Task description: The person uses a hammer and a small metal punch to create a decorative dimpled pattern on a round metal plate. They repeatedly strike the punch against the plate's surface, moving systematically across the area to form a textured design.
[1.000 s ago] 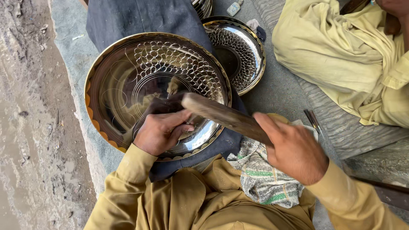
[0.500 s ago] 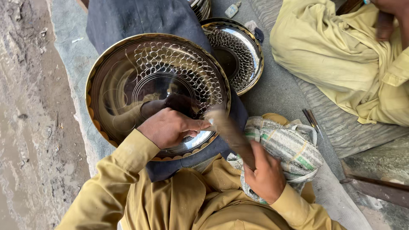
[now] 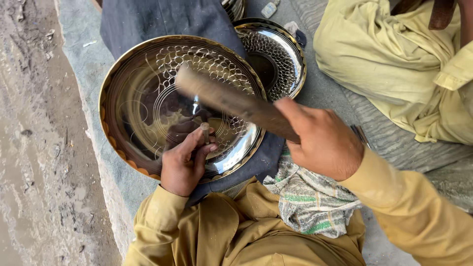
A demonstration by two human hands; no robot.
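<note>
The large round metal tray [image 3: 148,113] lies at the middle left of the scene, resting on a dark blue-grey cloth [image 3: 162,24] that covers the person's lap. The tray is shiny, with a brass-coloured scalloped rim, and a scale-like pattern of small curved marks covers its far right part, while the near left part shows only thin scribed circles. The left hand [image 3: 183,165] reaches over the tray's near rim and is closed around a short metal punch [image 3: 205,133], which stands roughly upright with its tip on the tray's surface near the centre. The right hand [image 3: 322,140] is clenched on the handle of a long wooden mallet [image 3: 231,101], which slants from the hand toward the far left and hangs above the tray, its head blurred over the patterned part and clear of the punch. Both arms wear mustard-yellow sleeves. A second, smaller metal tray [image 3: 276,59] sits just beyond and to the right of the large one, partly tucked under its edge, and it carries the same scale pattern around a plain middle. A crumpled green-and-white checked rag [image 3: 305,202] lies at the near right, under the right wrist. At the far right sits another person in pale yellow clothing [image 3: 394,64]. A grey mat [image 3: 79,64] lies under the cloth, and bare muddy ground [image 3: 29,148] runs down the left side.
</note>
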